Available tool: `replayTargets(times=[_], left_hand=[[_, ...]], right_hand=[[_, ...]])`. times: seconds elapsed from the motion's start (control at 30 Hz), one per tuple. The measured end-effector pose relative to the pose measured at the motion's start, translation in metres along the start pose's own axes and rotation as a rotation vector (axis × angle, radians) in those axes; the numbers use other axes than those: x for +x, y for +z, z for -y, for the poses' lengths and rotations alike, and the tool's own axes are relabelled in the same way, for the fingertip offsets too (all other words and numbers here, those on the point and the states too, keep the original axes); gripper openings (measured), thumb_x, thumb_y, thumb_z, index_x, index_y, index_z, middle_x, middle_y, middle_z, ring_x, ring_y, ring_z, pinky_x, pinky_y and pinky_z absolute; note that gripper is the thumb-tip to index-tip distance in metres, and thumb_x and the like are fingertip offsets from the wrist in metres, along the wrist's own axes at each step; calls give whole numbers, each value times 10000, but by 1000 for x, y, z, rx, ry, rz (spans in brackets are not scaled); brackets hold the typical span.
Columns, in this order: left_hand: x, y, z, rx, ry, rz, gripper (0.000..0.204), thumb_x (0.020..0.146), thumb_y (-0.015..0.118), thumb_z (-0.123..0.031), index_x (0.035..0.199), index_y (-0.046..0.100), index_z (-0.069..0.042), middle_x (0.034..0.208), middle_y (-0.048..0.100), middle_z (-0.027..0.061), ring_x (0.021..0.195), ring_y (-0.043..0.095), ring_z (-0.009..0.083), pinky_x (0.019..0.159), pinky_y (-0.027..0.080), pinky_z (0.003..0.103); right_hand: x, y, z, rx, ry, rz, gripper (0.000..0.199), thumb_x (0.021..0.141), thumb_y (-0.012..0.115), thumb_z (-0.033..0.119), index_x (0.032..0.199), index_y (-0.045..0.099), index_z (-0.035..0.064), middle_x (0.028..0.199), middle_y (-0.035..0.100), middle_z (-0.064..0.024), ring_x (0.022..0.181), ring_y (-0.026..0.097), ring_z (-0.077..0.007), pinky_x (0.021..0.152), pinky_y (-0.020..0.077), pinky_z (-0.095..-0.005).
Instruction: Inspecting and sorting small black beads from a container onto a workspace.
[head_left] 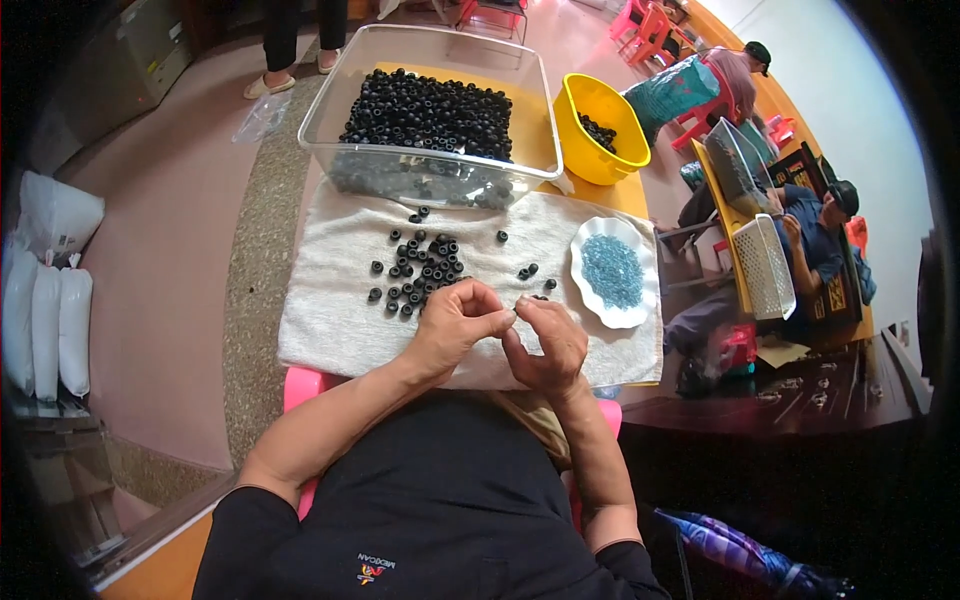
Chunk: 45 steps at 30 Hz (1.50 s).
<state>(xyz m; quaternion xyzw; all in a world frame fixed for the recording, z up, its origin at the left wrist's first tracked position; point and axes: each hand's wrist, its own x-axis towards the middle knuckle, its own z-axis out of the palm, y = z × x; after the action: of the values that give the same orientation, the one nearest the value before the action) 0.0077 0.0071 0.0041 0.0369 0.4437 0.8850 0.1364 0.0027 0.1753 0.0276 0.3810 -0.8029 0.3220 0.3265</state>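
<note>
My left hand and my right hand meet over the front of a white cloth. Thumbs and fingers of both are pinched together, fingertips almost touching; whatever small thing is between them is too hidden to name. Just beyond my left hand lies a loose cluster of small black round pieces with holes. A few more black pieces lie apart, beyond my right hand. To the right of these stands a white scalloped dish holding many tiny clear bluish pieces.
Behind the cloth stands a clear plastic box heaped with black pieces. A yellow tub beside it holds some more. White sacks are at far left. People sit at another table on the right, near a white basket; someone's legs show at the back.
</note>
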Motion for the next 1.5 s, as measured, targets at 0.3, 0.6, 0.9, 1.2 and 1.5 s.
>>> replayTargets(times=[0.3, 0.6, 0.9, 1.2, 1.5], left_hand=[[0, -3, 0, 35, -4, 34, 99, 875, 679, 0, 908, 587, -16, 867, 662, 62, 777, 646, 120, 740, 556, 275], [4, -3, 5, -18, -78, -63, 134, 899, 687, -57, 966, 581, -9, 916, 658, 73, 821, 654, 146, 763, 577, 304], [0, 1, 6, 41, -81, -93, 167, 893, 712, -117, 974, 602, -21, 859, 652, 41, 752, 632, 106, 702, 555, 261], [-4, 6, 11, 68, -53, -89, 144, 886, 716, -104, 941, 618, -14, 830, 656, 43, 723, 621, 98, 706, 551, 255], [0, 5, -1, 103, -7, -112, 153, 884, 720, -119, 929, 617, -15, 815, 653, 38, 720, 612, 96, 689, 533, 251]], right_hand=[[0, 3, 2, 25, -11, -16, 381, 716, 723, -48, 1073, 601, 5, 866, 668, -142, 798, 682, -334, 652, 567, -387], [-4, 6, -4, 61, 153, -6, 344, 704, 787, 18, 1015, 642, 24, 921, 664, -136, 785, 672, -300, 666, 553, -355], [19, -27, -37, 382, 566, 297, 236, 743, 741, -18, 963, 654, -18, 917, 652, -114, 806, 665, -189, 691, 537, -300], [117, -73, -169, -235, 322, -117, 222, 774, 685, -35, 994, 682, -9, 991, 670, -97, 749, 654, -164, 707, 538, -269], [74, -59, -145, 184, 601, 197, 179, 818, 708, -23, 995, 677, -24, 917, 671, -74, 789, 646, -119, 728, 527, -246]])
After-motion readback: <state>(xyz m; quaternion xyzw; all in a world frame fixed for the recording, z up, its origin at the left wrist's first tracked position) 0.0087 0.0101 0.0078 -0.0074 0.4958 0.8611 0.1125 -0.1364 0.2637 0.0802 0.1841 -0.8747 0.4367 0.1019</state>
